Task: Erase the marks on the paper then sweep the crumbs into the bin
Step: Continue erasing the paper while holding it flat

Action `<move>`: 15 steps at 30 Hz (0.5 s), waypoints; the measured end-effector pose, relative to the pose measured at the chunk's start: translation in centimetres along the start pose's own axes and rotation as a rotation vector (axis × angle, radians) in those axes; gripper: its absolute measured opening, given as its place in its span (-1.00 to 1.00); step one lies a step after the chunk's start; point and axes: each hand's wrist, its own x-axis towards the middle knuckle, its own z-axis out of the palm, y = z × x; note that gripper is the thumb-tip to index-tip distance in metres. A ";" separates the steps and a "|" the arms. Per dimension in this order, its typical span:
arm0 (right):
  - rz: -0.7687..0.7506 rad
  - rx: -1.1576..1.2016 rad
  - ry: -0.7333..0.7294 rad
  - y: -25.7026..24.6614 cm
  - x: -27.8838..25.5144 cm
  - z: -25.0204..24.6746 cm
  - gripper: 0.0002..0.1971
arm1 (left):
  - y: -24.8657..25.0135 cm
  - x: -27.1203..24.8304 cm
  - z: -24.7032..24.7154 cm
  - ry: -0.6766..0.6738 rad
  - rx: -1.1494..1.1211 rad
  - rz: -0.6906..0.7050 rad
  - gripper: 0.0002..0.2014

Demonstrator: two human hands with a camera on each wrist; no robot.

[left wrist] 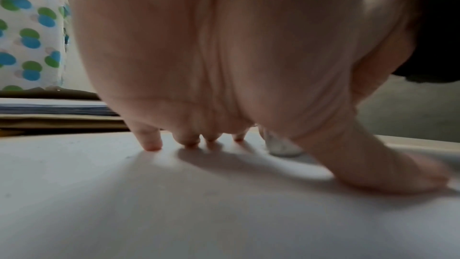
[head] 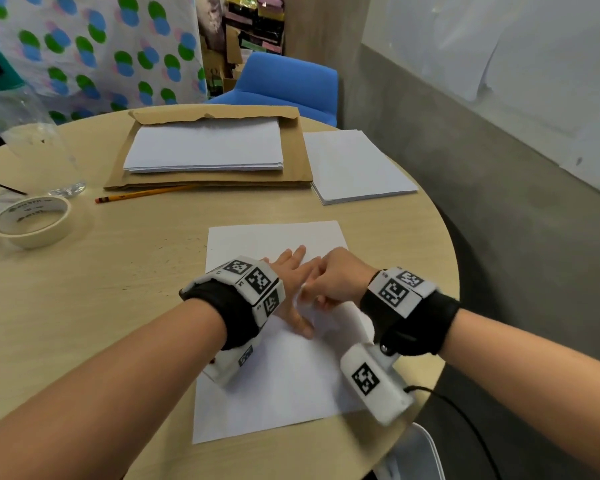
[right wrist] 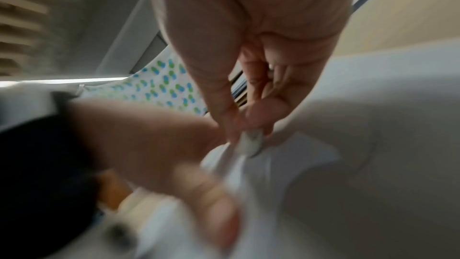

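Note:
A white sheet of paper [head: 278,386] lies on the round wooden table [head: 118,289] in front of me. My left hand [head: 291,271] lies flat on the sheet, fingers spread and pressing it down; its fingertips [left wrist: 153,145] touch the paper [left wrist: 174,214]. My right hand [head: 329,282] crosses over the left and pinches a small white eraser [right wrist: 250,144] between thumb and fingers, its end on the paper. The eraser [left wrist: 283,148] shows behind the left thumb. Faint pencil marks [right wrist: 368,157] show on the sheet. No bin is in view.
A yellow pencil [head: 146,194] lies beyond the sheet. A brown envelope [head: 291,174] bears a paper stack [head: 205,147]; another stack [head: 357,164] sits to its right. A tape roll [head: 30,220] and a clear plastic bottle [head: 39,147] stand at the left. A blue chair [head: 284,81] stands behind.

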 end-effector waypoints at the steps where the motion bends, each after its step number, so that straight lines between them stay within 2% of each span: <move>1: 0.001 -0.011 0.012 0.1 0.2 -0.2 -0.94 | 0.0 0.0 0.0 0.000 0.000 0.000 0.21; 6: 0.053 -0.037 0.259 0.6 1.4 -3.3 -0.85 | 0.0 0.0 0.2 0.003 -0.003 -0.016 0.21; 8: 0.015 -0.055 0.227 0.0 1.0 -2.2 -0.90 | 0.0 0.0 0.2 0.009 -0.003 -0.014 0.22; 10: -0.035 -0.081 0.113 -0.5 0.2 -0.2 -0.96 | -0.1 0.0 0.2 0.014 0.007 -0.005 0.21; 12: -0.044 -0.062 0.068 -0.3 0.0 0.2 -0.95 | -0.2 0.0 0.2 0.009 0.010 -0.007 0.21; 15: 0.012 -0.014 0.194 0.6 1.2 -2.2 -0.87 | -0.2 0.0 0.2 0.008 0.004 -0.020 0.22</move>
